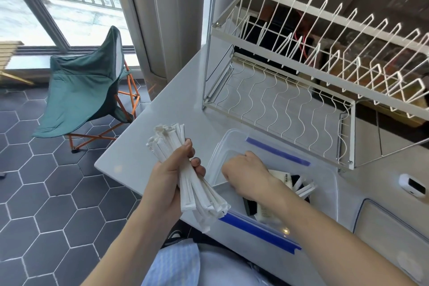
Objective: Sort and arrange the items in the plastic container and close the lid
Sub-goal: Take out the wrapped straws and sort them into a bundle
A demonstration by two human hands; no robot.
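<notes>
A clear plastic container [325,183] with blue clip edges stands open on the grey counter [176,104]. Inside lie white sachets [286,177], dark packets and a few paper-wrapped sticks [307,189]. My left hand [171,176] grips a thick bundle of white paper-wrapped sticks [169,144], held just left of the container over the counter edge. My right hand [246,175] reaches down into the container's left end, fingers curled out of sight among the items; whether they hold anything is hidden. The clear lid [392,237] lies to the right on the counter.
A white wire dish rack [301,72] stands right behind the container. A small white device [412,184] lies at the right. Beyond the counter's left edge are a tiled floor and a green folding chair [88,90].
</notes>
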